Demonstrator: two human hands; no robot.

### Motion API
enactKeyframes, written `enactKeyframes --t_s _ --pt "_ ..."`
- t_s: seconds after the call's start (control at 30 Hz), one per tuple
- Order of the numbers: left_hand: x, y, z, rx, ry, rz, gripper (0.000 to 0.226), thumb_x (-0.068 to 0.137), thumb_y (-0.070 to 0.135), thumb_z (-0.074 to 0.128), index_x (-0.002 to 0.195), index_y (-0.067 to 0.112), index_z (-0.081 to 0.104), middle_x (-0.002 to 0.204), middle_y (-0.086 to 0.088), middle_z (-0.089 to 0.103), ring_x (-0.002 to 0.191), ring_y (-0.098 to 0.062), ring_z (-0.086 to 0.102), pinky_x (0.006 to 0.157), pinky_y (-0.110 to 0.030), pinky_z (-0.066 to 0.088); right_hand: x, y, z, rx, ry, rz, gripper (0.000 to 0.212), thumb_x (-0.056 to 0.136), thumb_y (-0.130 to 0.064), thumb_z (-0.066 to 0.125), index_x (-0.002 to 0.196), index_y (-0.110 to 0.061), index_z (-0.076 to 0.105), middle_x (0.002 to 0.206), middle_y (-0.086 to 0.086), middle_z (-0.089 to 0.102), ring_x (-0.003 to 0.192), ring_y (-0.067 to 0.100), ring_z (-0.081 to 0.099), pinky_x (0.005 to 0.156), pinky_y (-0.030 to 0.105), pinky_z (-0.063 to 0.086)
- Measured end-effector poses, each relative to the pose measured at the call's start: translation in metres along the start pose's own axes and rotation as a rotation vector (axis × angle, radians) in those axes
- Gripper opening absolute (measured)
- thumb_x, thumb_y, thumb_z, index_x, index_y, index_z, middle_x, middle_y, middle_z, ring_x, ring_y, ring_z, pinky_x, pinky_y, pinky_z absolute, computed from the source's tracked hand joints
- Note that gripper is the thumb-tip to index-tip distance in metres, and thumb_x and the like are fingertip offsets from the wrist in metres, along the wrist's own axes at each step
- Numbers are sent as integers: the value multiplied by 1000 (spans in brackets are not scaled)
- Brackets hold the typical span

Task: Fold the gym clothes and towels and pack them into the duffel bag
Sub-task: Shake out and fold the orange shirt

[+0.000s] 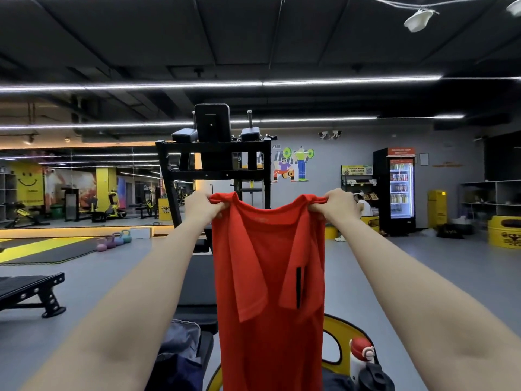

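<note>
Forearms fill lower frame, reaching up to centre. Left hand and right hand each pinch one shoulder of red shirt, hanging mid-frame above bench. Step: spreading shirt before folding. Next: lay flat, fold sleeves inward. Bag not identifiable.

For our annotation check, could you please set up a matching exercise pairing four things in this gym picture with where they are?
Things:
1. red shirt
2. kettlebells
3. drinks fridge
4. black bench

Places:
A. on the floor at the left, by the yellow-striped mat
B. against the far wall at the right
C. held up by its shoulders between the left hand and the right hand
D. near the left edge, low on the floor

Pairs: 1-C, 2-A, 3-B, 4-D
</note>
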State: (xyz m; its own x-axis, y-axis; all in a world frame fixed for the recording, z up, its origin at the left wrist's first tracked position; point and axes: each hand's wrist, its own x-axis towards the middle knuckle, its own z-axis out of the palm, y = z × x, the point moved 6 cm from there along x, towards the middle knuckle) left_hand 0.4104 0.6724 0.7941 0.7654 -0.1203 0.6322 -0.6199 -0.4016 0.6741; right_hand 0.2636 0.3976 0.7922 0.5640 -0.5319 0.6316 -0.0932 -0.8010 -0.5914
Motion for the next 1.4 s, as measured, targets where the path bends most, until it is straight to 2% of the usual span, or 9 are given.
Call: enactKeyframes --t_s 0.17,0.27,0.4,0.53,0.7,0.83,1.0,1.13,1.4 --pt "-5 -2 3 120 -71 -34 35 82 34 72 95 3 65 86 -8 62 84 -20 60 70 -26 46 -5 -1 -1 -82 35 7 35 82 -45 70 76 -11 66 71 6 61 69 21 57 46 22 25" --pt "-7 -2 7 161 -154 -70 39 81 34 73 104 3 64 102 -11 65 100 -25 60 77 -29 46 -7 -3 4 55 -40 8 26 85 -34 69 77 -10 64 67 2 56 65 15 52 47 21 29" --pt "-14 0 6 88 -270 -181 46 81 25 74 118 2 58 117 -16 60 109 -32 58 79 -37 54 -8 1 3 166 -109 18 20 84 -20 71 73 -12 56 71 1 52 81 20 52 55 23 36" --pt "-24 7 0 36 -355 -212 50 78 19 78 119 1 55 117 -18 58 98 -31 61 52 -29 52 -12 4 -4 147 -122 40 24 80 -20 76 97 -7 64 94 6 57 94 21 51 76 30 44" --pt "-39 22 -5 -41 -313 -225 36 84 15 71 113 4 53 98 -13 58 80 -24 61 51 -26 50 -25 -2 -18 191 -140 64 24 83 -22 73 102 -9 71 98 5 61 93 18 50 62 22 37" --pt "-54 39 -12 -153 -272 -210 5 90 9 60 90 9 54 91 -9 55 75 -18 55 66 -32 50 -36 -10 -31 257 -89 78 12 80 -19 73 91 -16 68 101 10 62 99 25 56 71 27 42" --pt "-72 64 -30 -155 -229 -78 22 88 18 66 107 10 59 92 -7 58 83 -20 57 67 -30 49 -52 -21 -54 299 -25 61 13 80 -18 72 73 -16 62 93 11 61 95 27 58 82 40 53" --pt "-89 86 -43 -132 -215 14 35 86 24 70 115 6 62 101 -9 59 87 -21 58 53 -23 48 -67 -35 -77 305 4 18 20 81 -17 72 66 -22 58 93 9 60 91 24 57 67 31 51" --pt "-123 122 -66 -83 -151 156 27 87 19 69 111 6 65 96 -10 61 71 -15 59 44 -17 49 -97 -49 -117 272 12 -48 14 78 -14 76 89 -13 67 104 13 61 100 26 56 80 37 54"
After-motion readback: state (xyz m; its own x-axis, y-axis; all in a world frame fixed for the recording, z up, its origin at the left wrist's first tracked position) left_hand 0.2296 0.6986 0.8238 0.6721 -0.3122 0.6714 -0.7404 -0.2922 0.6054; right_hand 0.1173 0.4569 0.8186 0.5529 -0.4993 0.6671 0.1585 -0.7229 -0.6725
